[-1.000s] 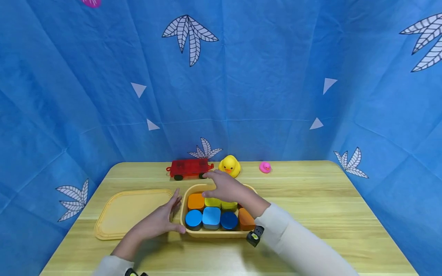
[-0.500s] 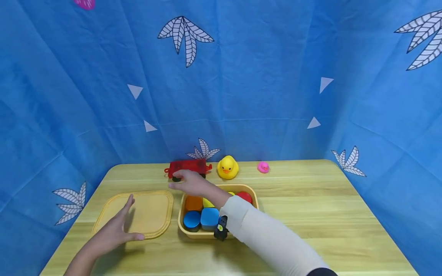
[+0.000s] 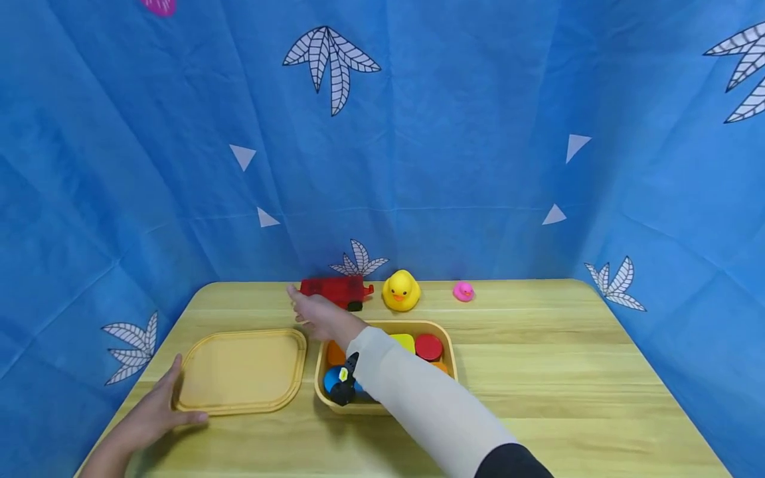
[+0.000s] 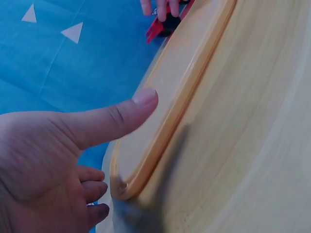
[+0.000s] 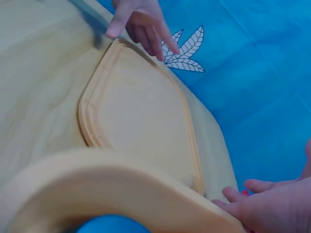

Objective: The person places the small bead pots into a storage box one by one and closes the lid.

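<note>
A shallow yellow lid (image 3: 242,372) lies flat on the table. My left hand (image 3: 149,415) is at its left end, thumb spread from the fingers; in the left wrist view the thumb (image 4: 114,121) shows in front of the lid's rim. I cannot tell whether it touches. My right hand (image 3: 323,317) reaches over the yellow box (image 3: 448,352), its fingers extended near the lid's far right corner and in front of the red toy wagon (image 3: 337,290). Neither hand holds anything. The box contains several coloured blocks, among them a red one (image 3: 428,346); my right sleeve hides others.
Along the back of the table stand a yellow rubber duck (image 3: 401,291) and a small pink duck (image 3: 463,291), right of the wagon. A blue patterned cloth (image 3: 478,133) hangs behind and at both sides. The wooden table (image 3: 550,378) extends to the right.
My left hand has moved left, from beside the box across to the lid's left end. My right hand has moved left from above the box toward the lid's far corner.
</note>
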`<act>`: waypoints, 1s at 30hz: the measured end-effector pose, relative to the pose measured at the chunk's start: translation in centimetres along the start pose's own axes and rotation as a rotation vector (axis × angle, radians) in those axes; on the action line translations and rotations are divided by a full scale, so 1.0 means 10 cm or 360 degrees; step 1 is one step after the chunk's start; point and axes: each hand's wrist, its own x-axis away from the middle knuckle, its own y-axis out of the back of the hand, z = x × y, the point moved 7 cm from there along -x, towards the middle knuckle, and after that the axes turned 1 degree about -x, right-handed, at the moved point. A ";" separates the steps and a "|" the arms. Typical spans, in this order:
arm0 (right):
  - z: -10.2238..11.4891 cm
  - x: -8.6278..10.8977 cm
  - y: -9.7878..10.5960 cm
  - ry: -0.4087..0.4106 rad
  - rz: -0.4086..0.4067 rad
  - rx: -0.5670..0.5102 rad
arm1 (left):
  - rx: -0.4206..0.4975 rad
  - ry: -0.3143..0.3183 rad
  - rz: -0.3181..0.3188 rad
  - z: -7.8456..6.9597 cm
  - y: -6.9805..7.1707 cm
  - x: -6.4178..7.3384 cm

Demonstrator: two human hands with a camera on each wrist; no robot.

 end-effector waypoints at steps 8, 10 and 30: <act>-0.11 -0.17 -0.02 -0.0073 -0.0110 -0.0230 | -0.0087 0.0194 0.0037 0.13 0.06 -0.04; -0.12 -0.19 -0.01 -0.0085 -0.0163 -0.0275 | -0.0110 0.0208 0.0050 0.15 0.07 -0.05; -0.08 -0.24 -0.02 -0.0020 -0.0086 0.0502 | -0.0068 0.0221 0.0078 0.12 0.07 -0.06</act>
